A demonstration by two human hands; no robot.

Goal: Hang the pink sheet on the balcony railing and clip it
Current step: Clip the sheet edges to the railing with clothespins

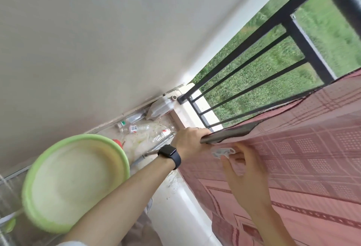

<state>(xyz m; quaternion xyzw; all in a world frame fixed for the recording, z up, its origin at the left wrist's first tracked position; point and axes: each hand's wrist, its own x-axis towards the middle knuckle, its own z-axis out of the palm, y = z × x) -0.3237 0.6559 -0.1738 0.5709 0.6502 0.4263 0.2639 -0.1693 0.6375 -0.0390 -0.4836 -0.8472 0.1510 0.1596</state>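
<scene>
Balcony railing [244, 50] carried a checked pink sheet [302, 148].
My left hand [190, 138] gripped its nine o'clock edge; my right hand [242, 171], at four o'clock, pinched a white clip [223, 152].

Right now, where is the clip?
In the head view, right of centre: the white clip is pinched in the right hand, in front of the pink sheet, just below the sheet edge that the left hand grips.

Matt pink woven cloth sheet [304, 148]; glossy black metal railing [254, 36].
</scene>
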